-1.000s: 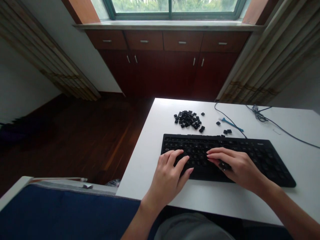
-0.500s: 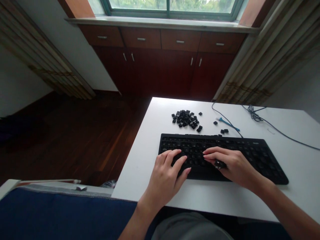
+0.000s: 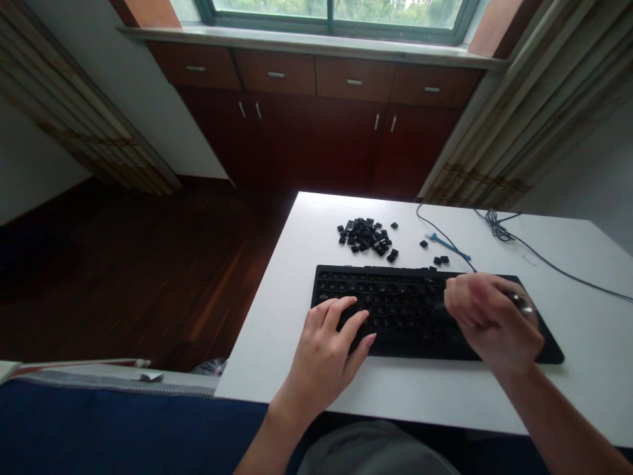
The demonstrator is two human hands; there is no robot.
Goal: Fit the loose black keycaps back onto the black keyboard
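The left hand [image 3: 324, 363] rests on the left half of a black keyboard [image 3: 386, 310], its fingers [image 3: 346, 316] open, curved and lying on the keys. The right hand [image 3: 492, 320] is lifted above the right end of the keyboard and is blurred. Its fingers [image 3: 462, 303] are curled inward, and a small shiny object [image 3: 519, 303] glints just beside them, but I cannot tell whether they are gripping anything.

The keyboard lies on a white surface [image 3: 583, 330], near its front edge. Just behind the keyboard sits a pile of loose black keycaps [image 3: 364, 236], with a few stray keycaps [image 3: 438, 260] to its right. A blue tool [image 3: 448, 247] lies further right, near a thin dark cable [image 3: 497, 227] that is tangled in one spot.

Beyond the surface are a dark wooden floor [image 3: 148, 277], reddish-brown cabinets [image 3: 316, 138] and a window [image 3: 331, 13]. A striped curtain [image 3: 544, 119] hangs at the right.
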